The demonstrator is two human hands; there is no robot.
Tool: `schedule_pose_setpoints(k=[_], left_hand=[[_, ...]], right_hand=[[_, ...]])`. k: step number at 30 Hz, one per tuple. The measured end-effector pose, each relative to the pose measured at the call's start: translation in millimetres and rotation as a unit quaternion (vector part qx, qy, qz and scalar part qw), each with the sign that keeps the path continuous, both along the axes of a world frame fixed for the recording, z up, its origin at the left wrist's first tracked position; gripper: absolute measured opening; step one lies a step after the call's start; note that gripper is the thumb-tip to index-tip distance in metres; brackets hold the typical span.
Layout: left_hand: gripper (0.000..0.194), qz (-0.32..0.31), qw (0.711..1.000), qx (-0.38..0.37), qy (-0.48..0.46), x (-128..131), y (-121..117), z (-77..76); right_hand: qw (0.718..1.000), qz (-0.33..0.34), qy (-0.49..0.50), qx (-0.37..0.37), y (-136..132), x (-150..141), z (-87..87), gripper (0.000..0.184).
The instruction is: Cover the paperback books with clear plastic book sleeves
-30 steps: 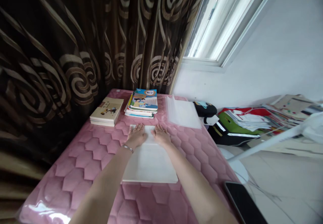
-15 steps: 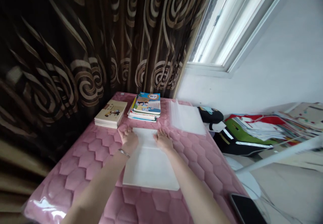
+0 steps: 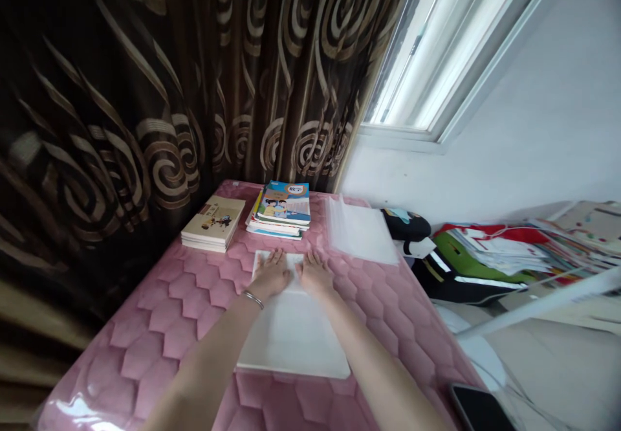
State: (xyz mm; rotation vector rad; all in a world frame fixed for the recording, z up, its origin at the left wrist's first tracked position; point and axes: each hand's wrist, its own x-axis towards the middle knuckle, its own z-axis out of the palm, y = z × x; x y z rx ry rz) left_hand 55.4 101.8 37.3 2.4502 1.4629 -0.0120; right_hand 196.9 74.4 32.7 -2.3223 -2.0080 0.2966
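A white paper-like rectangle (image 3: 295,340) lies flat on the pink quilted surface, with a crosswise line in its upper part; I cannot tell if it is an opened book. A thin clear edge shows along its near side. My left hand (image 3: 272,274), with a silver bangle at the wrist, lies flat on its far part, fingers stretched forward. Beside it, my right hand (image 3: 314,273) rests palm down on the far right edge, fingers spread. The hands are a little apart and neither grips anything.
Beige booklets (image 3: 213,224) are stacked at the far left, next to a pile of colourful textbooks (image 3: 284,204). Clear plastic sleeves (image 3: 361,230) lie at the far right. A phone (image 3: 480,408) lies at the near right edge. Bags and papers (image 3: 495,250) stand beyond the right side.
My left hand has moved right, from the left edge onto the far part of the white sheet, closer to my right hand. The right hand stays nearly in place.
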Motion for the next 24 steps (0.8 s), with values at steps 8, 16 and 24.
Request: schedule_pose_setpoints(k=[8,16,24], left_hand=[[0.062,-0.014,1.0,-0.009,0.021,0,1,-2.4],[0.066,0.046,0.999,0.001,-0.005,-6,5,-3.5],[0.058,0.144,0.989,0.038,0.019,-42,5,-1.7]], right_hand=[[0.99,0.082,0.113,-0.022,5,-35,7.2,0.059],[0.998,-0.017,0.034,-0.04,-4,8,3.5,0.059],[0.997,-0.037,0.04,-0.048,-7,17,4.7,0.059]])
